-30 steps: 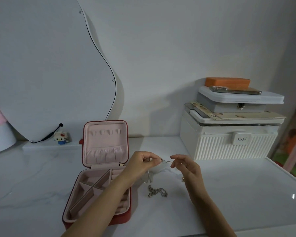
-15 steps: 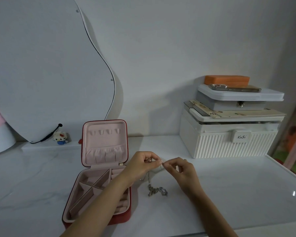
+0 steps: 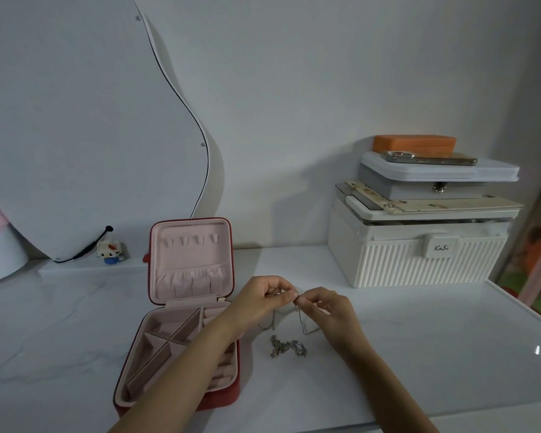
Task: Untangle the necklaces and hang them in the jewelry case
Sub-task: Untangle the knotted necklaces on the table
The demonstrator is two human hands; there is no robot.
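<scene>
A thin silver necklace chain (image 3: 301, 320) hangs between my two hands above the white table. My left hand (image 3: 264, 296) pinches one end of it and my right hand (image 3: 325, 306) pinches the chain right beside it, fingertips almost touching. Loops of the chain droop down to a tangled clump of necklaces (image 3: 289, 347) lying on the table below my hands. The red jewelry case (image 3: 181, 314) stands open to the left, its pink lid upright with several small hooks (image 3: 190, 240) and a gathered pocket. My left forearm crosses over its front right corner.
A wavy-edged white mirror (image 3: 75, 126) leans on the wall at the back left with a small toy figure (image 3: 110, 247) at its foot. A white ribbed storage box (image 3: 419, 260) at the back right carries a grey case, a phone (image 3: 428, 158) and an orange box (image 3: 414, 143).
My right hand has moved left to meet my left hand, so the stretch of chain between them has closed up. The clump on the table has stayed put.
</scene>
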